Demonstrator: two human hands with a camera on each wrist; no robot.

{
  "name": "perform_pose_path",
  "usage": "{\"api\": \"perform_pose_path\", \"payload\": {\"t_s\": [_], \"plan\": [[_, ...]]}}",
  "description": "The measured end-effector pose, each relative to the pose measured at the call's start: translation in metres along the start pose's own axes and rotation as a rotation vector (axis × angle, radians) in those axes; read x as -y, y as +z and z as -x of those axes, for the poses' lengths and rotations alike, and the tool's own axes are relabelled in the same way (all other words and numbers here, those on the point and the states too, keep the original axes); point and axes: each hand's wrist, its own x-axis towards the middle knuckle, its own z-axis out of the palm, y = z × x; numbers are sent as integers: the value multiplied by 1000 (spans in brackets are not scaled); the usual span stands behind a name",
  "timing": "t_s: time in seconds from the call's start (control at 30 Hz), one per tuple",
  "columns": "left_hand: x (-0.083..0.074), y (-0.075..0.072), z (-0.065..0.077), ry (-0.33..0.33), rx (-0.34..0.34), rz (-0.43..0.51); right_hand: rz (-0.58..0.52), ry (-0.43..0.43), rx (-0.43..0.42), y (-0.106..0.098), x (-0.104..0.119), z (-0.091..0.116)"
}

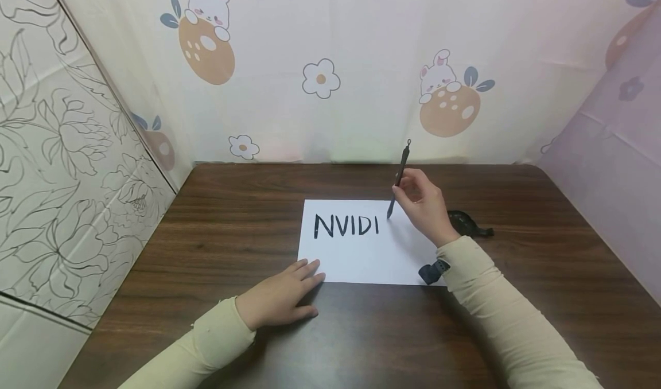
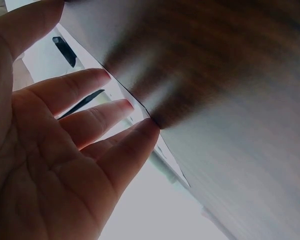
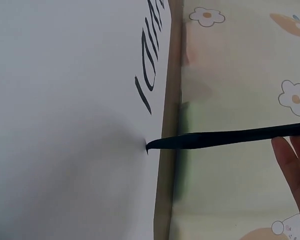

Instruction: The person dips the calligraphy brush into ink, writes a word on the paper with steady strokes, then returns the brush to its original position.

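Note:
My right hand [image 1: 424, 201] pinches a dark writing brush [image 1: 399, 174] that has a small loop at its top end. The brush stands nearly upright, its bent tip at the white paper [image 1: 356, 263], just right of the black letters "NVIDI" [image 1: 346, 225]. In the right wrist view the brush [image 3: 210, 139] meets the sheet beside a small dark mark, and the fingertips [image 3: 290, 160] hold it far up the handle. My left hand [image 1: 281, 294] lies with spread fingers at the lower left corner of the paper; in the left wrist view its fingertips [image 2: 152, 125] rest along the sheet's edge.
A black dish-like object [image 1: 465, 224] with a narrow end lies behind the right wrist, partly hidden. A small black camera [image 1: 434, 271] is strapped at that wrist. The brown wooden table [image 1: 232, 217] ends at a patterned curtain [image 1: 361, 90], with a floral panel [image 1: 67, 148] on the left.

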Motion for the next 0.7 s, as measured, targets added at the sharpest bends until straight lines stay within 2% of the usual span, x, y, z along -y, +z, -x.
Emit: {"api": "perform_pose_path", "payload": {"t_s": [0.33, 0.7], "plan": [[1, 2, 0, -3, 1, -7, -11, -43, 28, 1, 4, 3], [1, 1, 0, 2, 1, -8, -5, -16, 95, -1, 10, 8]]}}
